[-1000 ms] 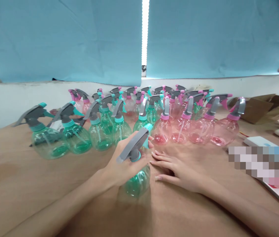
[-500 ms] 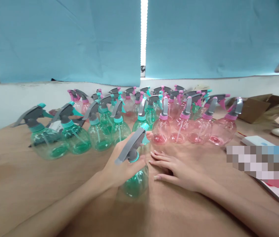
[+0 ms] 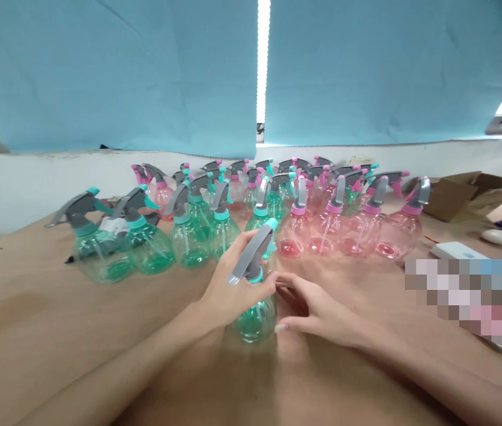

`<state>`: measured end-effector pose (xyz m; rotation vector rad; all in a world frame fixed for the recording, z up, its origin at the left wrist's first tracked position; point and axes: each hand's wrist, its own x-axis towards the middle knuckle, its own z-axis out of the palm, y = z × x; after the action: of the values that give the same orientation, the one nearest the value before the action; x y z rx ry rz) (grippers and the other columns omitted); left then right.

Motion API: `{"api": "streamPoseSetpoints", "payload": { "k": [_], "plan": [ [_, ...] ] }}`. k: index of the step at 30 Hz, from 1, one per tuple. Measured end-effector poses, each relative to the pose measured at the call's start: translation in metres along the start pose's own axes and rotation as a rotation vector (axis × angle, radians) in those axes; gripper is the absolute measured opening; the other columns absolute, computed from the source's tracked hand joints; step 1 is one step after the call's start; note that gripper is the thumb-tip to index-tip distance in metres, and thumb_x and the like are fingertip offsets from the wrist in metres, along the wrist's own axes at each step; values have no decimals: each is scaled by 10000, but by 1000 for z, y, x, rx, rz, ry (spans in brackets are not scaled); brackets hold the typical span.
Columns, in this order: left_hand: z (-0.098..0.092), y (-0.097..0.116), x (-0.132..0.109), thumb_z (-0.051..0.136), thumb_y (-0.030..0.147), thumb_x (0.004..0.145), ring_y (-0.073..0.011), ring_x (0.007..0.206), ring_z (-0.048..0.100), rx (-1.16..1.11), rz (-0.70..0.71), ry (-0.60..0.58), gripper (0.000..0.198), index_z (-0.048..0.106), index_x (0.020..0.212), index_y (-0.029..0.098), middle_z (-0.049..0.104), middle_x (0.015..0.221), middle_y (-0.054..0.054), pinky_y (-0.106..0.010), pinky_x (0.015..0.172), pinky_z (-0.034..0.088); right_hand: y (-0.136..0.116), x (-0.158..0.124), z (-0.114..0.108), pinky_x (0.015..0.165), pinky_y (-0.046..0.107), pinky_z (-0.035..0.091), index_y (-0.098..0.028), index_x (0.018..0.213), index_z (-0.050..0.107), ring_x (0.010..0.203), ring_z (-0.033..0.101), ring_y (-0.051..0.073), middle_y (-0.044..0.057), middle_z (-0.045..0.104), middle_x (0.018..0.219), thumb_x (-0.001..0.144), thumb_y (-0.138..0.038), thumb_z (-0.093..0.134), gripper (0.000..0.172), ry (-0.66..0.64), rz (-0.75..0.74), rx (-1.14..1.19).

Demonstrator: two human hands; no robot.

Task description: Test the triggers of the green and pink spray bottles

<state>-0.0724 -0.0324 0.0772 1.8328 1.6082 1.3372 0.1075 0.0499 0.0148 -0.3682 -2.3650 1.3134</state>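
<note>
1. While the left hand (image 3: 228, 290) was closed round the neck of a green bottle (image 3: 255, 319), the bottle stood upright on the table (image 3: 33, 331) between the two hands. Gripping just under the grey sprayer (image 3: 253, 259) likely kept it steady.
2. The left forearm came in low from the near left, with the wrist bent and one finger raised along the sprayer.
3. The right hand (image 3: 317, 307) lay half open just right of the bottle and held nothing. Its fingertips and thumb touched the bottle's side, seemingly to brace it.
4. Its forearm lay low over the table, reaching in from the near right.
5. Beyond the left hand stood green bottles (image 3: 144, 254), and beyond the right hand stood pink bottles (image 3: 348, 231). They were packed close, probably grouped by colour.
6. Far to the right of the right hand sat a box (image 3: 454, 198).
</note>
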Motion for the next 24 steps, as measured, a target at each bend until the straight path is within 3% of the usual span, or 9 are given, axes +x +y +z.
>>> {"api": "streamPoseSetpoints", "payload": {
  "k": [3,7,11,14,19,21,24],
  "plan": [
    [0,3,0,647,191,755,-130,739,609,-6,16,32,524,443,1231,275,583,976,-2,-254,634,511,-15,5,16,1029,471,478,-264,1400,358,1278,515,277,113,481,1434,794,-432,744,738,19,21,197],
    [-9,5,-5,652,213,752,-152,769,601,54,-18,55,487,462,1199,255,601,982,-8,-318,712,523,-28,17,30,960,468,532,-236,1261,446,1167,602,270,106,548,1343,788,-404,756,590,3,45,235],
    [-31,-4,-29,672,253,750,-232,942,629,128,-36,18,462,497,1178,235,622,1090,-51,-406,815,527,-36,33,41,938,452,545,-220,1311,425,1148,607,278,126,549,1330,739,-414,795,709,1,55,136],
    [-53,-17,-57,633,278,799,-277,1044,622,163,-52,17,369,530,1147,214,642,1136,-84,-462,885,507,-44,49,56,893,412,564,-227,1395,348,1069,644,243,103,603,1246,760,-403,780,789,-98,20,145],
    [-99,-31,-100,624,318,835,-305,1063,623,268,-96,155,355,538,1175,260,668,1140,-52,-467,889,508,-68,83,89,705,382,587,-215,1443,330,873,677,238,76,671,1035,761,-499,750,851,-223,18,-13],
    [-120,-33,-115,621,329,841,-303,1046,634,313,-109,212,352,552,1184,283,681,1127,-26,-440,883,512,-77,99,102,758,401,572,-226,1437,358,913,671,246,94,666,1118,772,-535,725,820,-261,-50,-80],
    [-156,-38,-136,656,345,829,-329,1117,604,424,-159,305,346,604,1161,262,680,1145,-17,-449,988,450,-86,126,122,945,445,491,-184,1360,476,1138,593,278,134,607,1285,863,-565,600,638,-247,-144,-151]
  ]
}}
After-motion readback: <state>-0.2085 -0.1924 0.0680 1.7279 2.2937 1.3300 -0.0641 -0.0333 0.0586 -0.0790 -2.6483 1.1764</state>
